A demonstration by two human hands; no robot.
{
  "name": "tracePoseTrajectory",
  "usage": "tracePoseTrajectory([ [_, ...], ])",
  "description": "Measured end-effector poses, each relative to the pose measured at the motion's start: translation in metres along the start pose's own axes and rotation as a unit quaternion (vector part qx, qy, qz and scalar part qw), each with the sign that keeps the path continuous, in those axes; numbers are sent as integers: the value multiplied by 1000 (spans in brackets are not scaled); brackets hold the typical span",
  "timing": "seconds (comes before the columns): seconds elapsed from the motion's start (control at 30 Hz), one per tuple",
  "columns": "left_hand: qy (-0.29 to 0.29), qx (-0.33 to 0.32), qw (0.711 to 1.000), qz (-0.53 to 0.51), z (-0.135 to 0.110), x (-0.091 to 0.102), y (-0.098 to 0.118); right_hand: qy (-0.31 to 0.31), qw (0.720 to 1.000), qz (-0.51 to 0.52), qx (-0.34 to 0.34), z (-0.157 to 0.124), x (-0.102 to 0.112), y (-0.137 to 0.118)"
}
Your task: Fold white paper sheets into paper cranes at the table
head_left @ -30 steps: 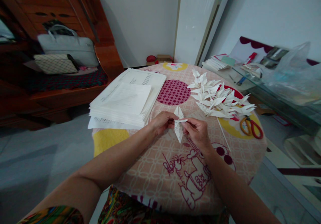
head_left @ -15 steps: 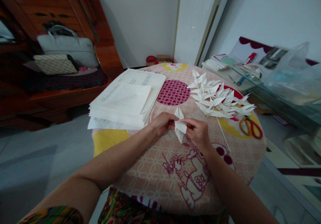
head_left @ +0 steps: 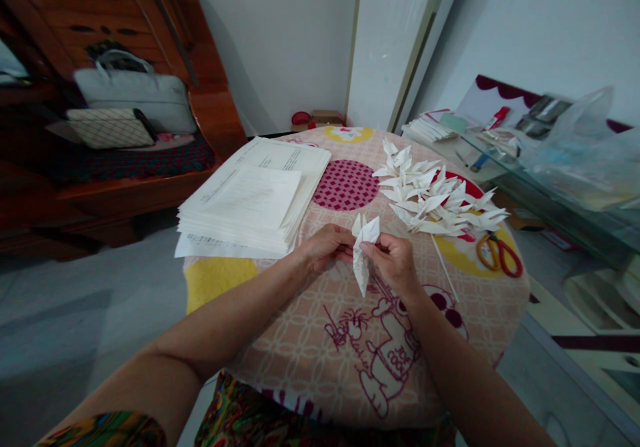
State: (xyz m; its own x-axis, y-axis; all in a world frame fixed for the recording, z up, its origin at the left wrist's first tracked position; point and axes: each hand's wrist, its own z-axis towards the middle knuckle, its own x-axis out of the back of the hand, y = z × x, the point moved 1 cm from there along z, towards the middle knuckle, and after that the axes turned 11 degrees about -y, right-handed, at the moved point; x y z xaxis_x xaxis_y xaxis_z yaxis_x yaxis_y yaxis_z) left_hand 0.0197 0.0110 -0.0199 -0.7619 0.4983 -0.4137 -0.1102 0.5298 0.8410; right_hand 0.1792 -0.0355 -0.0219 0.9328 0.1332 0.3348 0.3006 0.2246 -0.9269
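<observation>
A partly folded white paper piece [head_left: 362, 273], narrow with pointed ends, is held above the table between both hands. My right hand [head_left: 397, 260] pinches its right side, with the thumb lying across the front. My left hand [head_left: 327, 245] is closed at its left edge, and some of those fingertips are hidden behind the paper. Beyond my right hand lies a heap of folded paper cranes [head_left: 425, 193]. To the left, a thick stack of printed paper [head_left: 240, 197] has a smaller sheet on top.
A patterned cloth covers the round table [head_left: 300, 340]. Scissors [head_left: 500, 255] with orange and red handles lie near its right edge, and a thin white stick [head_left: 445, 268] is beside them. A glass shelf with a plastic bag [head_left: 575, 153] stands right; a wooden bench [head_left: 215, 120] stands left.
The folded paper has turned in my fingers; its pointed upper parts now stand apart and its lower point hangs down. My right thumb has come over its front. The stack and cranes have not moved.
</observation>
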Motion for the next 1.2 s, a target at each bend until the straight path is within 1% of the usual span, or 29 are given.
tracePoseTrajectory([
  [0.1,-2,-3,1000,25,0,1,1,-16,995,91,-36,2,-1,0],
  [0.2,-4,-13,999,39,-1,1,2,-13,989,134,-62,3,-3,1],
  [0.37,-22,-40,998,42,-1,3,3,11,988,131,-83,4,-4,3],
  [0.53,-47,-81,995,40,-1,6,3,98,986,77,-115,4,-1,3],
  [0.57,-48,-85,995,38,-1,7,3,106,984,74,-121,5,0,3],
  [0.63,-50,-85,995,33,-2,7,4,91,981,94,-140,5,0,3],
  [0.73,-57,-66,996,36,-3,7,5,45,974,136,-173,7,-1,7],
  [0.8,-51,-47,996,49,-3,8,4,43,975,127,-177,8,0,13],
  [0.87,-28,-31,996,74,-1,8,3,41,981,86,-169,10,1,18],
  [0.97,20,-15,993,112,2,9,1,6,986,33,-165,11,3,22],
  [1.07,41,-8,992,121,3,7,2,-19,984,50,-171,11,6,19],
  [1.13,48,-7,991,125,3,6,2,-23,981,74,-175,10,7,18],
  [1.2,57,-1,988,147,4,6,2,-19,981,75,-176,10,7,18],
])
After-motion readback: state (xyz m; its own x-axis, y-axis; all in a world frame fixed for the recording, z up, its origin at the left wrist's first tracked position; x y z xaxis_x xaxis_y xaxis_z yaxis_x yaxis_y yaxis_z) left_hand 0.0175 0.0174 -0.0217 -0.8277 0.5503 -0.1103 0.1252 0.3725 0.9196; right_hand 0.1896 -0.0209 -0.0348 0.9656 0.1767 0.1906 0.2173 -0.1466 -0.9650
